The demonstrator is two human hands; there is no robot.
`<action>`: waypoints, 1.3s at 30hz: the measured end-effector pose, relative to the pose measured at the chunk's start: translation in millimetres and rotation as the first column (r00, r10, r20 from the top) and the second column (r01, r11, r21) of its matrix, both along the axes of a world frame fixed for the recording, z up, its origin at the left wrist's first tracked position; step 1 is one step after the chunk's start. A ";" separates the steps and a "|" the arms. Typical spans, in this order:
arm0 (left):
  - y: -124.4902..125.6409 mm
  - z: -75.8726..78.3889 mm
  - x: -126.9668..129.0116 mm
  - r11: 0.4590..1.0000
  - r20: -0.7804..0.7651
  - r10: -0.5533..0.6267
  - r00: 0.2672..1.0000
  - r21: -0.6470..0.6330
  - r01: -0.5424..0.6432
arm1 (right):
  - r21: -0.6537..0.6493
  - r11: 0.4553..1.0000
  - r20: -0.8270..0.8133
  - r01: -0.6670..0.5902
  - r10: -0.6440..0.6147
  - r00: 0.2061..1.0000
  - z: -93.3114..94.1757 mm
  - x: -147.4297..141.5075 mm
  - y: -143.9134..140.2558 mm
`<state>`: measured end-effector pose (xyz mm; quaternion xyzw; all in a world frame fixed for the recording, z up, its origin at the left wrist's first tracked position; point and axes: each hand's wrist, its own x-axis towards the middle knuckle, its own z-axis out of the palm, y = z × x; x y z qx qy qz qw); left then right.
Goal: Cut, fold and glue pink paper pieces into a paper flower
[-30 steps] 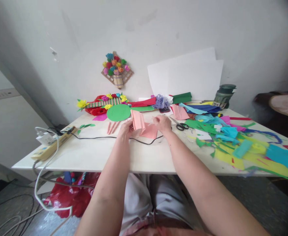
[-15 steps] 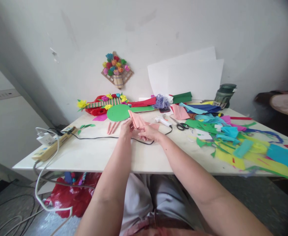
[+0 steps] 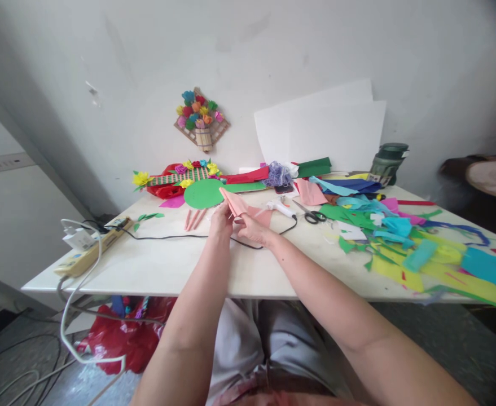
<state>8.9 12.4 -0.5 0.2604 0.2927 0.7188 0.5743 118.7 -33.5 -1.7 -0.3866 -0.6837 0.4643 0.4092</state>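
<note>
Both hands meet above the middle of the white table [image 3: 154, 270], and between them they hold a piece of pink paper [image 3: 236, 203] that is folded or rolled into a narrow shape pointing up and to the left. The left hand [image 3: 221, 219] pinches the lower part of this pink paper with its fingers closed on it, and the right hand [image 3: 253, 228] holds it from the other side, the fingers bent and pressed on the paper; the two hands are touching each other or almost touching. The pink paper is lifted a little over the table surface, just in front of a round green paper disc [image 3: 204, 193] that lies flat. Under the hands a thin black cable [image 3: 167, 237] runs over the table to a power strip [image 3: 90, 252] at the left edge. Just to the right of the hands lies a white glue gun [image 3: 280, 208], and near it a pair of scissors [image 3: 313, 215] with black handles. To the left of the hands some thin pink rolled sticks [image 3: 194, 219] lie together. The right part of the table is covered with many coloured paper scraps [image 3: 400, 242], green, blue and yellow. At the back, near the wall, there is a craft piece with paper flowers [image 3: 175, 179], and white sheets [image 3: 324, 132] lean on the wall.
</note>
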 end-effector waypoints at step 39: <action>-3.2 -3.6 10.5 0.983 -0.021 -0.074 0.997 0.166 0.076 | -0.004 0.940 -0.238 0.341 -0.332 0.913 2.5 -2.0 6.6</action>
